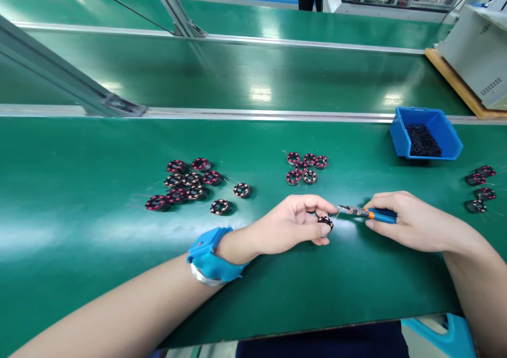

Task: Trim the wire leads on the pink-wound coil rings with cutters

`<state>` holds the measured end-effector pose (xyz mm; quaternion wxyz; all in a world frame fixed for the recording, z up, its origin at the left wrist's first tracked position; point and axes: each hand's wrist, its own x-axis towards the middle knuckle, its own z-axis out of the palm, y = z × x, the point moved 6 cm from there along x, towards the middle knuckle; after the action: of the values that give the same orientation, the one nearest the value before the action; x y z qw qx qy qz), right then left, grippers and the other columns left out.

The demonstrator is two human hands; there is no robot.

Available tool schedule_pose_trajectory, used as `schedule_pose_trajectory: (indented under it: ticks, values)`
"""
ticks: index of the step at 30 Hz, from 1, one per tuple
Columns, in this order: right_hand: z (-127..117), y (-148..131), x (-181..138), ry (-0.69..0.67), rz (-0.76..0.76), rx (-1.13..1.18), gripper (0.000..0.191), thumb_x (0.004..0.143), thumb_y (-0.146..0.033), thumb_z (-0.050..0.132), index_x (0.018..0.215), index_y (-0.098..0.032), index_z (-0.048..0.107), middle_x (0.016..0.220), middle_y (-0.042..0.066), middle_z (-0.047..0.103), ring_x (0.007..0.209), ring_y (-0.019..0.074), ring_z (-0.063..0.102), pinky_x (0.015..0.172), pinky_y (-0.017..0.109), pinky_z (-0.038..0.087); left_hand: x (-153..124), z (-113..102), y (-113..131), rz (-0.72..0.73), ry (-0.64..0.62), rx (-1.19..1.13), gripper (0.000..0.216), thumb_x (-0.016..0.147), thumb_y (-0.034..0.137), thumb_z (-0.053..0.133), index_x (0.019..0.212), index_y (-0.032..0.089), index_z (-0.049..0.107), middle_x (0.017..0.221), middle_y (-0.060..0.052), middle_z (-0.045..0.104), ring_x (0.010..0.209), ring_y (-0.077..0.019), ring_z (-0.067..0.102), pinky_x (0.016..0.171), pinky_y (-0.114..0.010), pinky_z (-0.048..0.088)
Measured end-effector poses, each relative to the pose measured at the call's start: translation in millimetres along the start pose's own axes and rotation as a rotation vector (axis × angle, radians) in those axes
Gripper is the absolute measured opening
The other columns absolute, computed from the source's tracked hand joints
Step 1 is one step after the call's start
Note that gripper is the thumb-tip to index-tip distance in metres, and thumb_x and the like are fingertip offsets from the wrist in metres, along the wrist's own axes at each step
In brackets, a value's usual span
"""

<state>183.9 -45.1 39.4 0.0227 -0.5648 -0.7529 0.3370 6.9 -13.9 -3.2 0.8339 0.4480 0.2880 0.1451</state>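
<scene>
My left hand [295,222] pinches a small round wound coil [325,222], black with copper and red windings, just above the green bench mat [99,242]. A blue strap [212,257] wraps that wrist. My right hand [412,220] grips small pliers [366,213] with blue and orange handles. The plier tips point left and almost touch the coil.
Several similar coils lie in a cluster at left [190,184], a smaller group at centre [304,167] and a few at right [480,188]. A blue bin [400,136] with small black parts stands at back right. A grey machine [479,57] sits on a wooden board.
</scene>
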Motion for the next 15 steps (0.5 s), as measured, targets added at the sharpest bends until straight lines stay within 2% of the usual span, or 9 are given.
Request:
schedule_pose_trajectory:
  ticks: [15]
  values:
    - [2.5, -4.3, 4.9, -0.028, 0.040, -0.007, 0.018, 0.086, -0.027, 0.052, 0.086, -0.020, 0.068, 0.081, 0.003, 0.068, 0.071, 0.0180, 0.057, 0.066, 0.029, 0.038, 1.5, 2.1, -0.7, 0.030, -0.035, -0.004, 0.033, 0.069, 0.017, 0.079, 0.099, 0.012, 0.064, 0.080, 0.004, 0.057, 0.063, -0.0085, 0.067, 0.063, -0.021, 0.056]
